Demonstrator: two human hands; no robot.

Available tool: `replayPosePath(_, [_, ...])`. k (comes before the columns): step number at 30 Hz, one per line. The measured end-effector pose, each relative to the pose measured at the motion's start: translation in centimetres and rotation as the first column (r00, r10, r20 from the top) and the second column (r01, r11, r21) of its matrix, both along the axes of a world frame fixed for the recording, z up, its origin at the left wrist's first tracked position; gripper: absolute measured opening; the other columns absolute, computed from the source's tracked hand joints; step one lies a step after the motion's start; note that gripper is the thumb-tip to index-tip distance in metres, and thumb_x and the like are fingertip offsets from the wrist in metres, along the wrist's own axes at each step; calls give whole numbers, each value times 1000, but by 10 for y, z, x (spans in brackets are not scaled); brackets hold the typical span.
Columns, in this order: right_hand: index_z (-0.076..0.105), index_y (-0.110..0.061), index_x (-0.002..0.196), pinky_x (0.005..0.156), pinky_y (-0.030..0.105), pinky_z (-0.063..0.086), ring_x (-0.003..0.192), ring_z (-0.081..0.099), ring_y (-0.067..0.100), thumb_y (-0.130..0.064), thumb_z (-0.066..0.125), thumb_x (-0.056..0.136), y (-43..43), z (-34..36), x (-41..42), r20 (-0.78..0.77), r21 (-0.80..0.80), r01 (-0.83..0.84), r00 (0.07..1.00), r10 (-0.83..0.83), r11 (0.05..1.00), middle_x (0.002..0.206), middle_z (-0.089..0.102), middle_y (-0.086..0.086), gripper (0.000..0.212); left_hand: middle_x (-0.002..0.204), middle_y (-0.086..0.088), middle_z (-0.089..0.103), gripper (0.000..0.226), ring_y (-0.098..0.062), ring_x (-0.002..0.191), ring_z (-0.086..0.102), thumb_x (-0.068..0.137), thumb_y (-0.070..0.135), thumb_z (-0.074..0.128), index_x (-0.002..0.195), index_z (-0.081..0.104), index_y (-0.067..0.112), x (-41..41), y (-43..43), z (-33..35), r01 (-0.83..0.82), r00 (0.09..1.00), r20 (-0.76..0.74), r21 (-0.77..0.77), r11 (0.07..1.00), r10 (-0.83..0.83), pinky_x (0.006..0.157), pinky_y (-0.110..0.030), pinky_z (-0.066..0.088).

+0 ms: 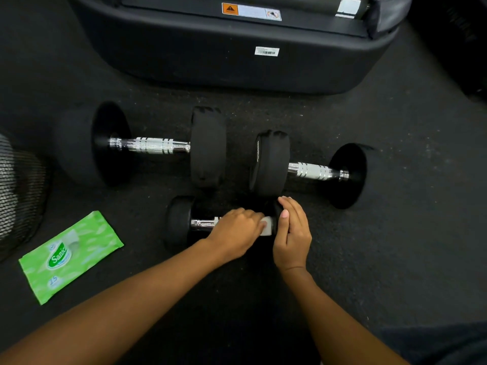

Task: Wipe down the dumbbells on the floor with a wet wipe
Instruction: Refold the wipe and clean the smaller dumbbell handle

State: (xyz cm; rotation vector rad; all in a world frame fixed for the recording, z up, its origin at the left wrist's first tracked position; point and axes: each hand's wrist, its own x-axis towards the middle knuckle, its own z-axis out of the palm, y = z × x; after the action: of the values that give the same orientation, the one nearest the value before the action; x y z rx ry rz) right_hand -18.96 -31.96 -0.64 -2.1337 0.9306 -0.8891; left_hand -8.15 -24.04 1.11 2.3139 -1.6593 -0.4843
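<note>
Currently mid-wipe on small dumbbell (179, 222): left grip (234, 230) clamps wet wipe (266, 225) on the handle (203, 223), right grip (292, 233) curls round the same dumbbell's end; next likely its heads, then bigger dumbbells (152, 146).

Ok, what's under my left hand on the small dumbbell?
A white wet wipe peeks out from under the left hand, against the handle of the small dumbbell. The rest of the wipe and that stretch of handle are covered.
</note>
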Motion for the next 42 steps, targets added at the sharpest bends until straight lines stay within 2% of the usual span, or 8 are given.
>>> replayPosePath(4, [61,-6,117,103,37,39,120,49,13,-24,32,96,0,0,0,0,-4,-1,1000,1,1000,121,54,-6,40,116,-5,64,64,-23,103,59,89,47,13,122,57,16,11,15,2,39,999,11,-69,997,-38,94,-33,40])
replayPosePath(11, [62,-5,116,102,36,39,119,48,13,-22,34,95,-2,-3,0,-24,-60,-6,1000,4,998,120,61,6,39,108,-9,65,41,-26,99,58,101,34,24,107,59,12,2,-2,2,-81,987,139,37,996,75,87,-34,39])
replayPosePath(15, [63,-4,113,102,39,38,118,50,16,-19,36,95,-4,-4,-1,-40,-185,-39,999,32,982,116,63,8,36,110,-8,64,35,-25,98,59,99,30,33,117,57,10,-7,3,2,-73,996,-51,-60,996,70,90,-34,41])
replayPosePath(20, [64,-5,111,102,41,38,116,52,18,-17,38,94,-4,-3,-1,-75,-281,-66,996,47,957,113,65,7,33,109,-1,66,47,-18,97,62,94,42,26,117,60,18,15,24,6,-4,1000,0,-9,1000,4,87,-26,43])
replayPosePath(24, [65,-4,110,100,38,40,115,53,18,-17,38,94,-4,-2,1,-71,-246,-59,997,43,967,112,65,7,34,114,-6,63,42,-23,105,56,99,39,29,116,59,15,14,12,2,-141,990,-7,44,989,141,88,-33,41])
replayPosePath(32, [64,-5,111,102,38,39,116,50,14,-19,36,94,-4,0,1,-50,-163,-65,997,58,985,114,64,6,35,107,-2,67,46,-18,93,64,89,40,35,117,61,14,9,22,-2,54,997,57,-160,986,-45,86,-28,45])
replayPosePath(36, [64,-5,112,102,37,39,116,51,16,-19,36,95,-4,0,1,-42,-152,-67,997,61,986,114,64,7,35,123,0,60,43,-17,110,55,96,43,38,127,54,18,18,21,0,-37,998,-51,-81,996,33,93,-24,33])
replayPosePath(42, [64,-4,112,102,37,38,117,50,16,-19,36,94,-4,-1,0,-43,-136,-67,997,61,988,115,63,8,36,101,-6,68,40,-23,89,64,90,35,39,112,63,11,-1,8,0,35,999,13,-145,989,-34,84,-32,46])
